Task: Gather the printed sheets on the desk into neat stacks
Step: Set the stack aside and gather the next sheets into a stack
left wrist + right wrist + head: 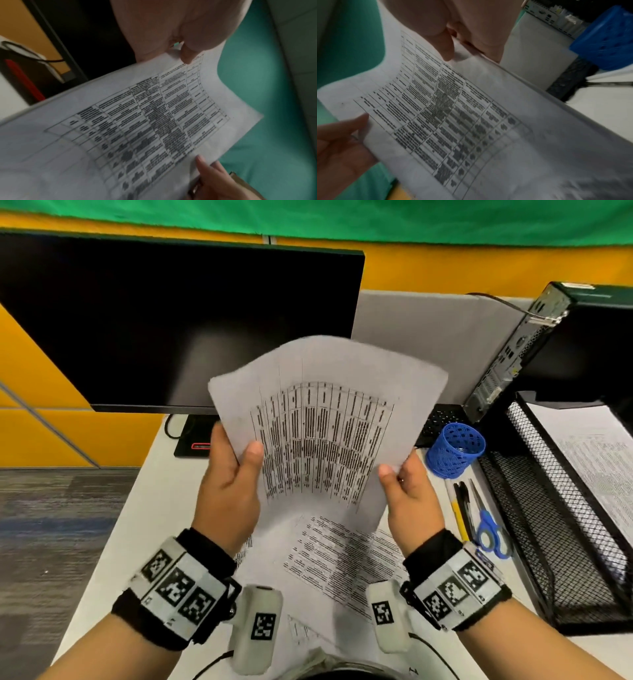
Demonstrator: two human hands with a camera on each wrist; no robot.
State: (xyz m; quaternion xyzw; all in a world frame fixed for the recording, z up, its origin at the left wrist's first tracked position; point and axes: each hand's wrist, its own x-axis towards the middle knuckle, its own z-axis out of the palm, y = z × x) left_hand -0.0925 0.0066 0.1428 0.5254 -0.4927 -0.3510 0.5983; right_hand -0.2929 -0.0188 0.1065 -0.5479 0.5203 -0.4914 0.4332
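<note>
Two hands hold one table sheet (325, 419) up above the desk (161, 494), in front of the monitor (164, 320). Left hand (227, 484) pinches the sheet's lower left edge, thumb on the printed face, fingers behind. Right hand (412, 501) pinches the lower right edge the same way. Sheet bows between them, top edge curling away from the person.

Head view only: one more printed sheet (346, 559) lying flat on the desk under the raised one, plus a corner of print showing by the left wrist; cannot tell if that is a separate sheet. One blue mesh cup (455, 450) right of the held sheet. One pair of blue-handled scissors (489, 529) and a few pens (460, 508) beside the cup, near the right hand; exact pen count unclear. One black mesh tray (534, 508) at the right with printed paper (589, 453) in it. One PC case (507, 354) standing behind the tray, one keyboard (442, 422) partly hidden behind the cup.

Left wrist view adds the thumb tip pressed on the sheet edge and the right hand's thumb at the far edge; also the monitor's stand with a red stripe. Blurred.

Right wrist view shows the mirror of that: own thumb on the margin, left thumb at the far side, cup and case at the top right. Print unreadable in all three.
</note>
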